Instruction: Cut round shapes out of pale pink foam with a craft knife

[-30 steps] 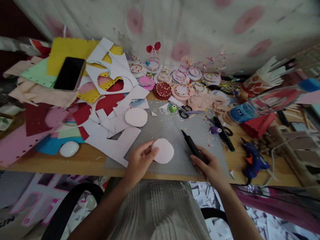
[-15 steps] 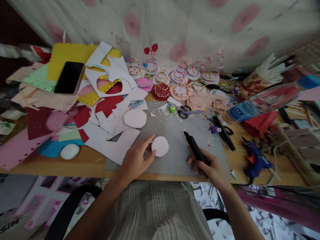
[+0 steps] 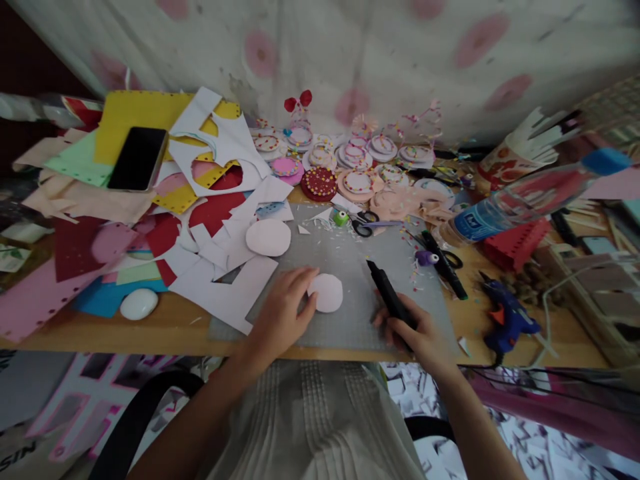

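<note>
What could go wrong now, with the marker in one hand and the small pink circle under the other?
The black marker in the right hand looks uncapped, so it may stain the grey mat. The left hand presses only one edge of the pink circle, so it may slide or turn. Paper scraps nearby may get swept off.

Two plain pink discs, one black marker, one phone, one glue gun, one water bottle.
</note>
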`<state>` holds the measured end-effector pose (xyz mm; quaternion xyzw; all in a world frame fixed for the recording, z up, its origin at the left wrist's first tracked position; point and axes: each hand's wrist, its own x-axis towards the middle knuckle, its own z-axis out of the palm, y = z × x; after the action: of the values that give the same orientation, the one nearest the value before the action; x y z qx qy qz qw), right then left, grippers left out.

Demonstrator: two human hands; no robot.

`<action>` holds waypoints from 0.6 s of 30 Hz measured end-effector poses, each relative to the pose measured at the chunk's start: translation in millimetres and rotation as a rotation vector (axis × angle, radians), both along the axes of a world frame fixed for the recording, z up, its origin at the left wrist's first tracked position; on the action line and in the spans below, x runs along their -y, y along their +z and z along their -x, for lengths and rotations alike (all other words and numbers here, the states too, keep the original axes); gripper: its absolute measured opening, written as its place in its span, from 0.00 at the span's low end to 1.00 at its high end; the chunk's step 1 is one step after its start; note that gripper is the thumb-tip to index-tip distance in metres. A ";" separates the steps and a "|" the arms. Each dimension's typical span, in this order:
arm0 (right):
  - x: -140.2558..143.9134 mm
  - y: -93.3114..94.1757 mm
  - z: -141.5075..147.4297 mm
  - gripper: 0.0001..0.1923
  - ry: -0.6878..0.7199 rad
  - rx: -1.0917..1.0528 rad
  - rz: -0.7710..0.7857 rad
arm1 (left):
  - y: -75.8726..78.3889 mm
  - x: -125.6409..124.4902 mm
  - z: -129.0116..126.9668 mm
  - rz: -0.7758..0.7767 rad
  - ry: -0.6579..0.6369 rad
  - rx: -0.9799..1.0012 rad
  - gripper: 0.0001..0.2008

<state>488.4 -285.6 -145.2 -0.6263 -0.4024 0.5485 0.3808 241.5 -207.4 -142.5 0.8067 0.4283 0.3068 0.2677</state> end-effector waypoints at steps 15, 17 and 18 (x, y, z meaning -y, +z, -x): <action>14.3 7.8 6.4 0.25 0.444 0.817 -0.418 | -20.1 48.4 -7.6 -0.278 -0.312 -0.169 0.11; 13.2 13.4 10.7 0.25 0.504 0.916 -0.428 | -23.0 50.2 -7.1 -0.353 -0.325 -0.178 0.12; 11.9 16.1 13.1 0.25 0.526 0.954 -0.436 | -24.4 51.3 -7.2 -0.398 -0.326 -0.180 0.13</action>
<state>475.3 -297.6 -129.1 -0.5902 -0.7748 0.1866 0.1284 248.8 -258.6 -166.9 0.9258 0.2459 0.2648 0.1106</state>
